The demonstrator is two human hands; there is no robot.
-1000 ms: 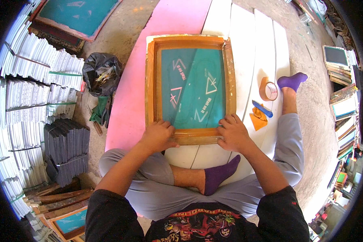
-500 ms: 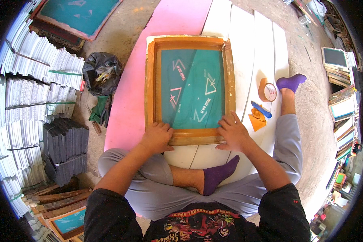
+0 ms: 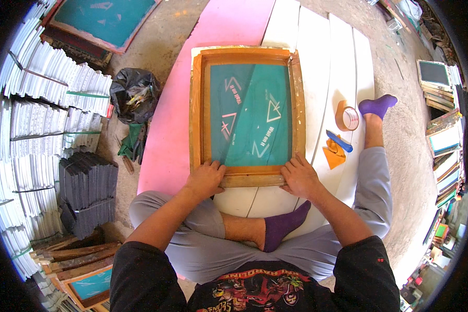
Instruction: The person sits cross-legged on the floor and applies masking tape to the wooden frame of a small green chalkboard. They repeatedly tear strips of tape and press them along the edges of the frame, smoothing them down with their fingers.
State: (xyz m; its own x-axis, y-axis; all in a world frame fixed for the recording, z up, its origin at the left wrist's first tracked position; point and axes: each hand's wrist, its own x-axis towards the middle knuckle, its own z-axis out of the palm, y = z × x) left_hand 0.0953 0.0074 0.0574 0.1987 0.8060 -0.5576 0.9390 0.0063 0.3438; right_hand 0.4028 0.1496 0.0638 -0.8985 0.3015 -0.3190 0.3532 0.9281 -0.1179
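Note:
A silk-screen printing frame (image 3: 251, 180) lies flat in front of me, its wooden rails brown and its mesh teal with pale triangle and lettering shapes. My left hand (image 3: 207, 178) grips the near left corner, fingers bent over the rail and thumb at its near edge. At the near right corner, my right hand (image 3: 300, 177) holds the rail in the same way, fingers on top. Under the frame is a low platform of white boards (image 3: 317, 67), with a pink sheet (image 3: 166, 135) along its left side. What lies directly beneath the frame is mostly hidden.
Right of the frame are a roll of brown tape (image 3: 347, 118), a blue-handled tool (image 3: 339, 141) and an orange cloth-like piece (image 3: 335, 156). Bundled white stacks (image 3: 39, 119), a dark stack (image 3: 88, 192) and a black plastic bag (image 3: 134, 93) stand left. More screen frames (image 3: 434, 75) line the right.
My right thumb has drawn in closer to the frame's near edge. Both hands stay at the near corners, and the frame keeps its place on the platform; the view has shifted slightly.

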